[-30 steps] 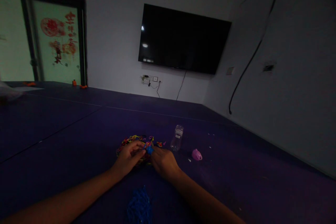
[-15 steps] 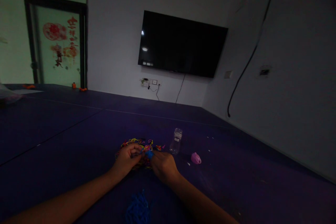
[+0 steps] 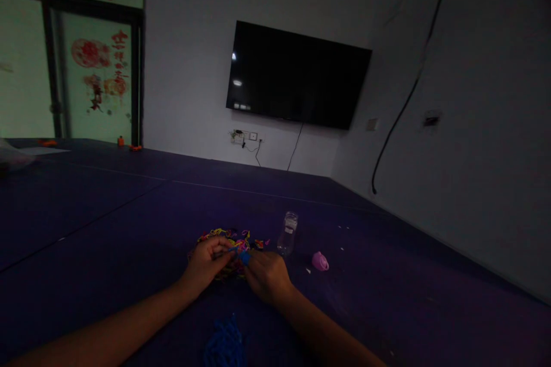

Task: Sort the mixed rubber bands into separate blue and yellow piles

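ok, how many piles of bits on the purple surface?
2: the multicoloured pile, partly hidden by the left hand and right hand; the blue pile nearer the wearer, cut off by the bottom edge.

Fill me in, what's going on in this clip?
A person's two bare hands meet over a pile of small coloured loops on the dark purple surface. The right hand holds a small blue bundle at its fingertips; the left hand is right beside it, though it's too dark to tell its grip. A clear bottle stands upright, with a pink lid-like piece to its right. A blue heap lies nearer the person.
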{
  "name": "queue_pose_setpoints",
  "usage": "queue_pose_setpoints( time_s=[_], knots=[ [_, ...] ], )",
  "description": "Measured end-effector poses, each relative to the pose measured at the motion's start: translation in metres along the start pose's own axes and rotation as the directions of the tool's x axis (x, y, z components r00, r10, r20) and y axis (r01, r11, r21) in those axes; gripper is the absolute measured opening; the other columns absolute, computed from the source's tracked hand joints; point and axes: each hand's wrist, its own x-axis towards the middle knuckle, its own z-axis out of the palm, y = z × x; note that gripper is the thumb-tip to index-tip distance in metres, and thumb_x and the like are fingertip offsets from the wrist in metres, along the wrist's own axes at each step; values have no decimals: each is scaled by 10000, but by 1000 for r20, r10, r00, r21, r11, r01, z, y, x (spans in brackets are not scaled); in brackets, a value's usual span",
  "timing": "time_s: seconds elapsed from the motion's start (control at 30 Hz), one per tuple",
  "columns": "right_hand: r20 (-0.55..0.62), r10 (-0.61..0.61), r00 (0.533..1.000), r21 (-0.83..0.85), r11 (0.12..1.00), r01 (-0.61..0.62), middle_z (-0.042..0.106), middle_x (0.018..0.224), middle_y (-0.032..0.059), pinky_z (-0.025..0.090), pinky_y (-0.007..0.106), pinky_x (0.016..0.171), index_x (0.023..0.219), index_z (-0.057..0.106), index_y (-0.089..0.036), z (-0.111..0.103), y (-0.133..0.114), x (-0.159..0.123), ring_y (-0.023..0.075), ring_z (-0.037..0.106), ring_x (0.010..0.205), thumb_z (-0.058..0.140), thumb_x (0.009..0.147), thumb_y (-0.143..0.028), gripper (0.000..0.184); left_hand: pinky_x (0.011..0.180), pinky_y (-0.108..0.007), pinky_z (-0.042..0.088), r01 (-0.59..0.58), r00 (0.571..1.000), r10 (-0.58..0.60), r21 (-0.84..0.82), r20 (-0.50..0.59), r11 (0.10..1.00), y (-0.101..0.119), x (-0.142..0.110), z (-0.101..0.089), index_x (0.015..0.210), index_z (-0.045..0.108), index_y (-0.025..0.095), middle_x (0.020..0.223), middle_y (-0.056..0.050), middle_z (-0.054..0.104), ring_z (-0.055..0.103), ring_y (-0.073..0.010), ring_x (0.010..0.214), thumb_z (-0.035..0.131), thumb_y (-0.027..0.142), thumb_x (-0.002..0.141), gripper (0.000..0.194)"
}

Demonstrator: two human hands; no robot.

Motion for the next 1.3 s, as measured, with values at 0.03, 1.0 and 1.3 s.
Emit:
queue_pose_setpoints(
  time_s=[0.03, 1.0, 1.3],
  knots=[
    [-4, -9, 1000, 5, 1000, 9, 620, 734, 55, 373, 246, 485, 790, 563, -157, 0, 0, 0, 136, 548, 572, 395, 849, -149, 179, 595, -268, 469, 4, 1000, -4, -5, 7, 1000, 0, 0, 0, 752, 584, 169, 673, -21, 677, 642, -181, 641, 659, 286, 656, 169],
    [30, 16, 999, -27, 1000, -15, 605, 677, 41, 376, 229, 463, 763, 555, -163, 0, -1, 1, 123, 533, 531, 382, 864, -165, 200, 606, -288, 483, 113, 994, -113, -90, 3, 990, 10, -4, 1, 768, 610, 164, 645, -14, 671, 629, -169, 588, 656, 255, 626, 176],
    [28, 19, 999, 10, 1000, -19, 626, 750, 62, 411, 242, 496, 801, 562, -162, 0, -1, 0, 137, 568, 582, 388, 864, -161, 185, 633, -296, 501, 124, 992, -124, -96, 8, 988, 9, -3, 1, 749, 617, 166, 659, -18, 681, 648, -187, 630, 689, 274, 597, 200]
  ],
)
